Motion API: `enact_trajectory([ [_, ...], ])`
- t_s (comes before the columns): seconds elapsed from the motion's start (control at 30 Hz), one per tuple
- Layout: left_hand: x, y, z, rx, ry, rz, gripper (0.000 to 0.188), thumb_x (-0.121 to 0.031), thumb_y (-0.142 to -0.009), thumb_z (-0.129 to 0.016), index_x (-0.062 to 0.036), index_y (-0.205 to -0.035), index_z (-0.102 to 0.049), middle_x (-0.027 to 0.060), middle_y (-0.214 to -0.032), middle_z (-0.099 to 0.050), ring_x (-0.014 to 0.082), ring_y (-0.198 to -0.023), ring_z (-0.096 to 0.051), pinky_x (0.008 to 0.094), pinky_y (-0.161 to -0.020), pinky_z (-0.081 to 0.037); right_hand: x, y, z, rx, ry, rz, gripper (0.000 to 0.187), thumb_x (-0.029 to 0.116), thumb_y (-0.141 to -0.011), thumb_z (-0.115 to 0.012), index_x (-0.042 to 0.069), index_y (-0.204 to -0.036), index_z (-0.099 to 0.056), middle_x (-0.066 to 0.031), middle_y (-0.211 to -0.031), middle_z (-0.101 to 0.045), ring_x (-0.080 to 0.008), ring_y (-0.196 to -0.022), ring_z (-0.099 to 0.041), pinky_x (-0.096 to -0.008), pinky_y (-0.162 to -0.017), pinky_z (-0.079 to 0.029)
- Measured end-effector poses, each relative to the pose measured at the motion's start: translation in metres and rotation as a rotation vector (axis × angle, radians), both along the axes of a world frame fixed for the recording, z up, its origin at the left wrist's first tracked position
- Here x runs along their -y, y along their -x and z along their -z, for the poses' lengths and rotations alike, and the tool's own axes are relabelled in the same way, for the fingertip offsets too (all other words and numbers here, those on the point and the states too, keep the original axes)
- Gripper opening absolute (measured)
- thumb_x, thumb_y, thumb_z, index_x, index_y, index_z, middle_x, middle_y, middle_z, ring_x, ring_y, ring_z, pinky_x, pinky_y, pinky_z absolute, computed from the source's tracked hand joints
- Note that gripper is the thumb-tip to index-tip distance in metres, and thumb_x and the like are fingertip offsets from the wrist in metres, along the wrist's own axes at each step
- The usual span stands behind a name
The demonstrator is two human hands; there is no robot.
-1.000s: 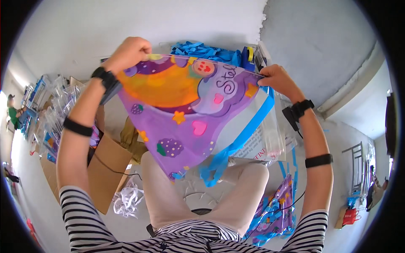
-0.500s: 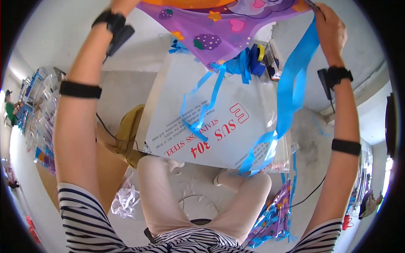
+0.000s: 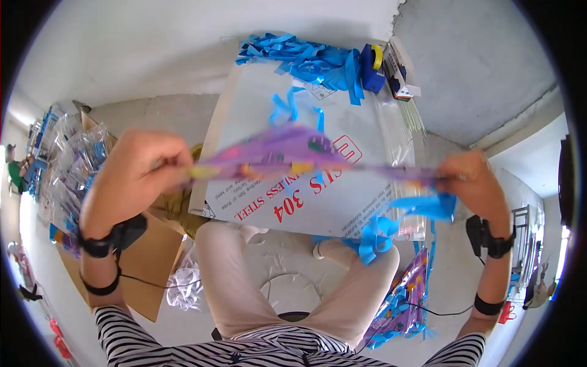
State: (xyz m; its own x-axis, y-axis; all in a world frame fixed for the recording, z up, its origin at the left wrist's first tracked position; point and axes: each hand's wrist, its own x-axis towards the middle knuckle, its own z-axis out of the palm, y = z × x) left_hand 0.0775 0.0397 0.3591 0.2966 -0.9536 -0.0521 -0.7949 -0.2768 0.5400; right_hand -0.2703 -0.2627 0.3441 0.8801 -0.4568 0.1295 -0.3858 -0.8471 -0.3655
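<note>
Stretched between my two hands is a purple printed kite point(image 3: 275, 147) of thin sheet, patterned with berries and stars and blurred by motion. At its left end, the fingers of my left hand point(image 3: 143, 174) are closed in a pinch. My right hand point(image 3: 474, 183) grips the other end. A wide blue ribbon point(image 3: 422, 208) trails below my right hand toward my knee. Narrower blue ribbon tails point(image 3: 287, 107) lie beyond the kite. Beneath it is a white film-covered board point(image 3: 244, 122) with red print, lying in front of my knees.
Blue ribbons point(image 3: 299, 61) are heaped along the board's far edge. Beside them stand a blue tape dispenser point(image 3: 371, 73) and a small open box point(image 3: 400, 76). Clear bags point(image 3: 67, 159) and a cardboard box point(image 3: 143, 263) are on the left. Another purple kite point(image 3: 400, 306) lies at lower right.
Both hands have come down and nearer to me, bringing the kite from above the far edge to over the board's middle. The heaped ribbons now show fully.
</note>
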Motion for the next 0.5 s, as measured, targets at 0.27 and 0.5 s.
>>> enact_trajectory([
  [0.27,0.104,-0.102,0.091,-0.100,-0.233,0.108,0.010,-0.005,-0.073,-0.072,-0.0038,-0.082,-0.069,0.0059,-0.068,-0.064,0.0165,-0.062,-0.060,0.0325,-0.061,-0.048,0.110,-0.066,0.083,-0.301,-0.124,-0.192,0.023,0.014,-0.065,-0.079,-0.001,-0.078,-0.069,-0.0161,-0.068,-0.062,-0.0262,-0.063,-0.059,-0.0385,-0.064,-0.047],
  [0.5,0.231,-0.101,-0.059,0.619,0.900,-0.224,0.007,-0.001,-0.085,-0.063,0.0009,-0.078,-0.065,0.0107,-0.071,-0.065,0.0197,-0.062,-0.060,0.0344,-0.059,-0.048,0.272,-0.081,-0.087,0.260,1.177,0.567,0.027,0.038,-0.099,-0.054,0.024,-0.111,-0.074,-0.0076,-0.098,-0.075,-0.0355,-0.091,-0.070,-0.0442,-0.076,-0.057],
])
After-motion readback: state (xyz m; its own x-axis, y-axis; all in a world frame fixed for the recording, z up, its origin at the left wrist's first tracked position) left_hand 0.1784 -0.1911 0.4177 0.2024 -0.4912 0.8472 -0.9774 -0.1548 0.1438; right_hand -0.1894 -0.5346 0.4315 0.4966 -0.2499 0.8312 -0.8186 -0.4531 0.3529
